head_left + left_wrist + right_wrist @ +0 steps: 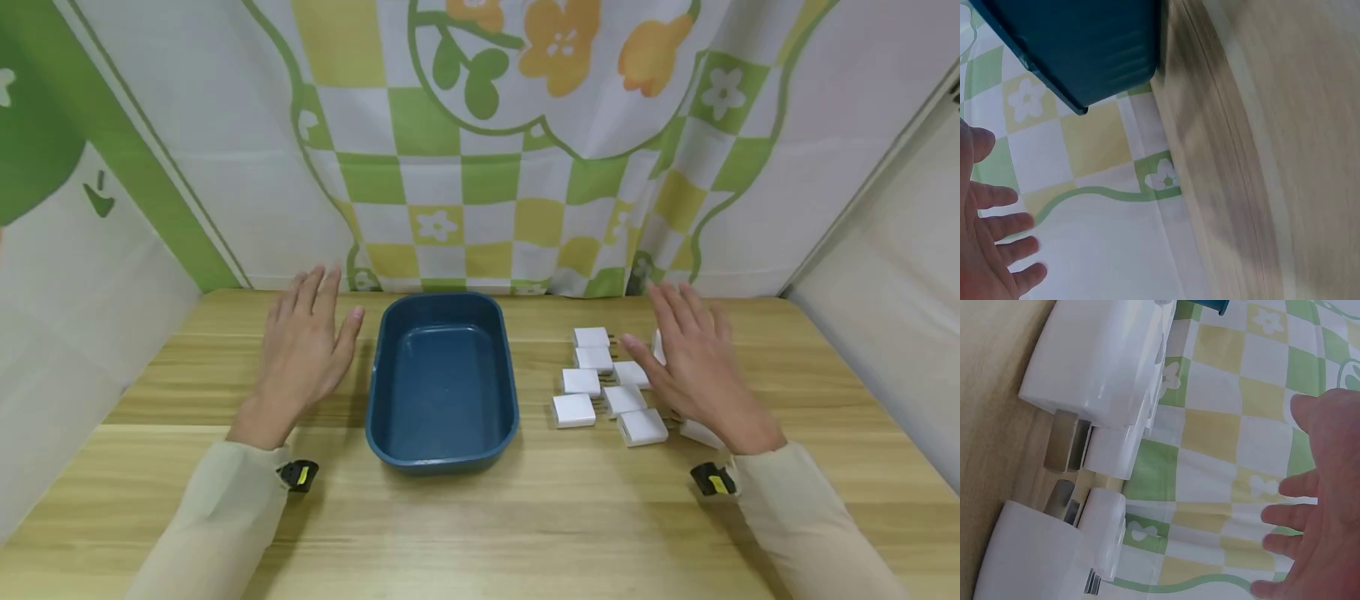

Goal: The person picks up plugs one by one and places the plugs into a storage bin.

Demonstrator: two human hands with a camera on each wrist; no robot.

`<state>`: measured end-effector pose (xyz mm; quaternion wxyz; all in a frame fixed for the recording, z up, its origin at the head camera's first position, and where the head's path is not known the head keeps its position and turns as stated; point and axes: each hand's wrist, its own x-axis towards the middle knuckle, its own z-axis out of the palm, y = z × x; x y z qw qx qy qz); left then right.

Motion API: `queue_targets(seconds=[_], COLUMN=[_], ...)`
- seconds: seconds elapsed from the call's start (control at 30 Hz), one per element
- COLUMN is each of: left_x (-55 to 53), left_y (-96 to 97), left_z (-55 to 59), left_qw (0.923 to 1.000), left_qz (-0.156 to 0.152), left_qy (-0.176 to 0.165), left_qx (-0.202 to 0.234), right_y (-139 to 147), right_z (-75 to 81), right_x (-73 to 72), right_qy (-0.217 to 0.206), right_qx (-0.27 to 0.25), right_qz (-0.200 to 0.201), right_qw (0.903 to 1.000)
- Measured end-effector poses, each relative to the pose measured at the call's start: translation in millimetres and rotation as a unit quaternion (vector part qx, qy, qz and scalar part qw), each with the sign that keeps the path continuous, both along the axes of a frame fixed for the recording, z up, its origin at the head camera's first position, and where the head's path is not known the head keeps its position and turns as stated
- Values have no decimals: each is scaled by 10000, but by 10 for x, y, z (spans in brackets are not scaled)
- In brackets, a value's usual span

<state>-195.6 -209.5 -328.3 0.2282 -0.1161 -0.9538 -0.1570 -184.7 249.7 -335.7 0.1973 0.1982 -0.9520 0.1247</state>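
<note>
A dark blue rectangular basin [442, 461] stands on the wooden table. To its left my left hand [303, 358] hovers with straight fingers, holding nothing; in the left wrist view its fingers [1013, 225] are apart from the basin's side [1104, 50]. My right hand [697, 367] is held over the right end of a group of white plug-in chargers [573, 411], fingers extended, and hides some of them. Metal prongs [1063, 440] stick out of a white charger [1100, 362] in the right wrist view, where the right hand [1329, 512] touches none of them.
The light wooden table [480, 533] reaches back to a hanging cloth [495, 183] with green and yellow checks and flowers. White cloth walls border it left and right. Each sleeve carries a black wrist strap, such as the left one [298, 475].
</note>
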Motion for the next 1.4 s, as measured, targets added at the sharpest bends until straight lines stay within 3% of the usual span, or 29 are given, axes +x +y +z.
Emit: queue_targets(seconds=[0.17,0.33,0.47,0.7,0.87,1.4], left_x=[15,30,32,48,54,57], left_y=[29,63,89,137,180,247], left_z=[-14,-17,-12,-47,-69,-111], left_qw=[9995,9954,9898,9804,9768,9785], left_qz=[-60,-105,-139,-313,-377,-677], left_qy=[41,-608,-1144,-1786,-1917,-1889], left_qx=[301,732,838,773,881,470], right_y=[-22,-72,-135,-319,-448,-546], right_z=[14,48,62,0,-67,-178], right_x=[-1,39,76,137,196,252], right_qy=[155,-246,-552,-864,-1098,-1433], right_qx=[-98,-136,-36,147,320,733], right_qz=[191,199,273,1168,1492,1379], right_qw=[9996,9994,9981,9893,9822,9773])
